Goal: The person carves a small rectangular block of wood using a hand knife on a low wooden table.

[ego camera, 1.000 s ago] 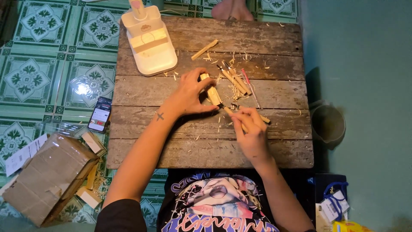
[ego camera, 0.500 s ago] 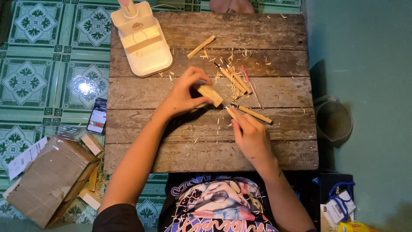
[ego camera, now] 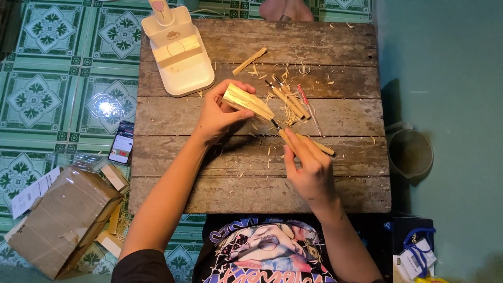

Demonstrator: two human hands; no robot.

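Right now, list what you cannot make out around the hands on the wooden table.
- Carving tool tip: head view, too small, partly behind the wood block in the left hand.
- Tool handle: mostly covered by the right hand.
- Bare foot: cut off by the top edge.
- Loose carving tools: blade shapes too small.

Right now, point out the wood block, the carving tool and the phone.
wood block (ego camera: 247, 101): head view, middle of its pale face.
carving tool (ego camera: 287, 140): head view, wooden handle below the blade.
phone (ego camera: 122, 142): head view, screen centre.
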